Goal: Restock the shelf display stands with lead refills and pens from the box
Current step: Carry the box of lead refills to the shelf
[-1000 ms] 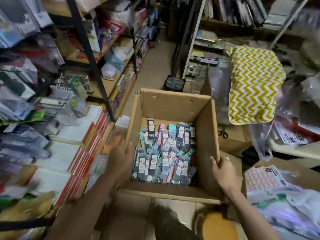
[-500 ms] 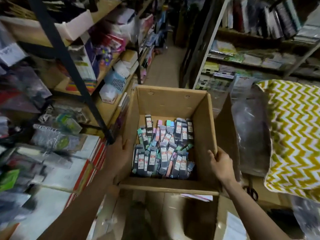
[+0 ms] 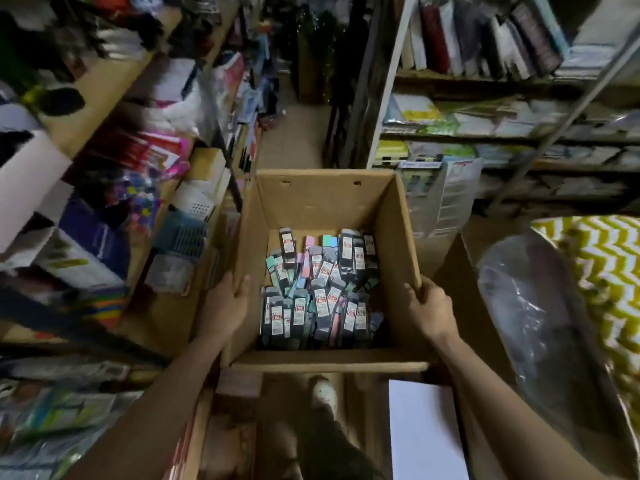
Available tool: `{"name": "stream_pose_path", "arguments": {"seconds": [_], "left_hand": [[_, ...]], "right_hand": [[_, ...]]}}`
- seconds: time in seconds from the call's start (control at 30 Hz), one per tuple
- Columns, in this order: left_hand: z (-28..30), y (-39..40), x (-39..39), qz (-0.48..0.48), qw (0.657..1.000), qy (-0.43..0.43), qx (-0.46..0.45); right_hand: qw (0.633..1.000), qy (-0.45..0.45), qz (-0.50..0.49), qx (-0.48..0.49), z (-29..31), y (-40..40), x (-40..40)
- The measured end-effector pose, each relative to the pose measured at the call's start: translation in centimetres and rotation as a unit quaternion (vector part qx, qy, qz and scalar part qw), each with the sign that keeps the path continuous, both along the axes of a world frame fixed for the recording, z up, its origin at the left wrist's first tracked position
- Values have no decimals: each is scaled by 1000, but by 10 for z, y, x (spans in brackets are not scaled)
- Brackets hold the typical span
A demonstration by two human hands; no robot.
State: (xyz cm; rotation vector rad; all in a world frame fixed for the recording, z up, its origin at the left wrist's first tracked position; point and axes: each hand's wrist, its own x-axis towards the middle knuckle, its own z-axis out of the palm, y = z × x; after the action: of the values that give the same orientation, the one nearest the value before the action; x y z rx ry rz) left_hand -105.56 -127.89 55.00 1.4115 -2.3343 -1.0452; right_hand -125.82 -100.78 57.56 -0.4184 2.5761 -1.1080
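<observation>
So, open cardboard box [image 3: 325, 199] held up in aisle, left hand [image 3: 225, 308] gripped on left wall, right hand [image 3: 431, 308] clamped on right rim. Refill packs [image 3: 317, 292] piled inside, mostly lying lengthwise away from camera; red-white labels too blurred to be read. Cluttered shelves [image 3: 485, 133] either side, chevron cloth [image 3: 613, 271] at right

left hand [image 3: 225, 306], right hand [image 3: 431, 308], fingers curled, gripping

Box [image 3: 322, 202]: I hold it up by its two side walls; small packs [image 3: 317, 289] lie heaped on its bottom.
Left shelves [image 3: 104, 91]: wooden boards crowded with stationery.
Right shelves [image 3: 485, 136]: stacked paper packs.
</observation>
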Motion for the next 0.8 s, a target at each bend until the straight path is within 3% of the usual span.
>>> {"name": "stream_pose_path", "arguments": {"seconds": [0.23,0.4,0.8], "left_hand": [[6,-88,-111,-14,999,-20,-24],[10,-141,-171,-1,1000,-5,11],[-32,-285,-323,18,999,25,43]], "right_hand": [[1000,-10,-7,8,4,-85,-103],[999,-25,2,29,8,-145,-178],[995,-22,72,61,-32,-301,-341]]}}
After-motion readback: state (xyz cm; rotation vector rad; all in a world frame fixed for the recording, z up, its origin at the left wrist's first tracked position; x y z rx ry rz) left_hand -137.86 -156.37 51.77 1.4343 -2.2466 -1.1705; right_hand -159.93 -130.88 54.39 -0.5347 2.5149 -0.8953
